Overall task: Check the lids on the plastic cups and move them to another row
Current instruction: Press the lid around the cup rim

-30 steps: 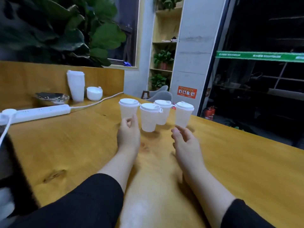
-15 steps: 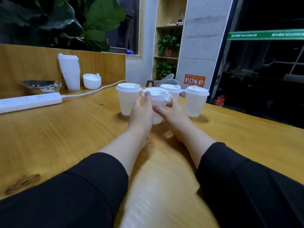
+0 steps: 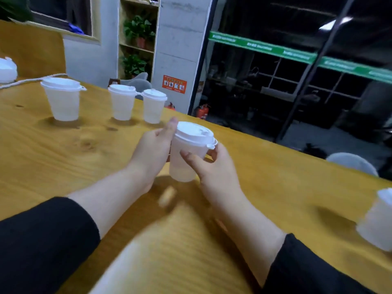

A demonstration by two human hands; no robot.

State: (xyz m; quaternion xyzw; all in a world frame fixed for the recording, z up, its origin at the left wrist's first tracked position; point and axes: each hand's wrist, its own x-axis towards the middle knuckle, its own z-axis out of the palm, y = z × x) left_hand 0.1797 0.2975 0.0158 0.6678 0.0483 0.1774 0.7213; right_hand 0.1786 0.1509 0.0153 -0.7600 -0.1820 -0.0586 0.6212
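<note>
Both hands — left hand [image 3: 151, 148] and right hand [image 3: 214, 172] — curl around one lidded cup [image 3: 187, 152] held just above the wooden desk [image 3: 53, 158], while three cups [image 3: 122, 103] wait in the far row and one cup [image 3: 378, 221] stands apart at right — most work seemingly remains.

A translucent white cup [image 3: 184, 160] with a white lid [image 3: 194, 132] is seen on the honey-yellow, grain-streaked table [image 3: 63, 158]. Behind that cup, 3 matching white cups [image 3: 122, 105] are shown. Black sleeves [image 3: 46, 240] and a green strip [image 3: 265, 47] are seen.
</note>
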